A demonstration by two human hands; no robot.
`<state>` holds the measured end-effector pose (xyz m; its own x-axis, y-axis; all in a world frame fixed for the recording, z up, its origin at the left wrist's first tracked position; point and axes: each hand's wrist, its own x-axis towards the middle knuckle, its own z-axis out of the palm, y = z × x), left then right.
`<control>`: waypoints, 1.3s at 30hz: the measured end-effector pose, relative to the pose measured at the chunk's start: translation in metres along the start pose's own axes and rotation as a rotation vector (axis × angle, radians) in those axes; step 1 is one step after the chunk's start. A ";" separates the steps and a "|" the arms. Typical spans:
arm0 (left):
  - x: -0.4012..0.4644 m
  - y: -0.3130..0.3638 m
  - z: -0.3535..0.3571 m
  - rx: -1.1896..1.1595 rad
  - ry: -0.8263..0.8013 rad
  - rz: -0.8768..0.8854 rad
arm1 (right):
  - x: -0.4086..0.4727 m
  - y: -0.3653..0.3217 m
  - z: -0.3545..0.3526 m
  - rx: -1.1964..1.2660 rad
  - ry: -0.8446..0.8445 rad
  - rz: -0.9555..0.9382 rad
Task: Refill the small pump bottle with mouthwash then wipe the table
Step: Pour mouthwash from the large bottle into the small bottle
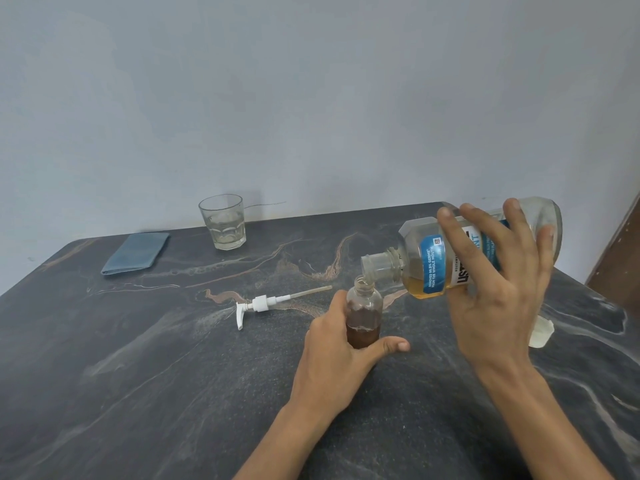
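Amber mouthwash sits low in the tilted mouthwash bottle [429, 261], held in the right hand [502, 289] with fingers wrapped over its label, neck just above the open mouth of the small pump bottle [363, 313]. Left hand [332, 355] grips that bottle upright on the dark surface [173, 375] (partly filled). Its pump head [263, 303] lies nearby; a folded blue cloth [136, 252] lies far left.

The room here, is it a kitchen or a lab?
Probably a plain home room: a dark marble-patterned table against a bare wall, with a drinking glass and a mouthwash bottle.
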<state>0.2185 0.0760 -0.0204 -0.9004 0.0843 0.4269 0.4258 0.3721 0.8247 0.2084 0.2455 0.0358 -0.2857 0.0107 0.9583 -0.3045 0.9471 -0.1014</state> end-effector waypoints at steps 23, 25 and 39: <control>0.000 0.001 0.000 0.010 -0.009 0.007 | 0.000 0.000 0.000 -0.026 0.006 0.003; 0.000 0.002 0.000 0.013 -0.011 0.001 | 0.000 0.000 -0.001 -0.029 0.005 0.001; 0.000 0.003 -0.001 0.020 -0.010 -0.010 | 0.001 0.001 0.001 -0.023 0.027 -0.003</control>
<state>0.2201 0.0762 -0.0180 -0.9053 0.0897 0.4152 0.4154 0.3912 0.8212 0.2071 0.2462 0.0361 -0.2603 0.0160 0.9654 -0.2839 0.9544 -0.0923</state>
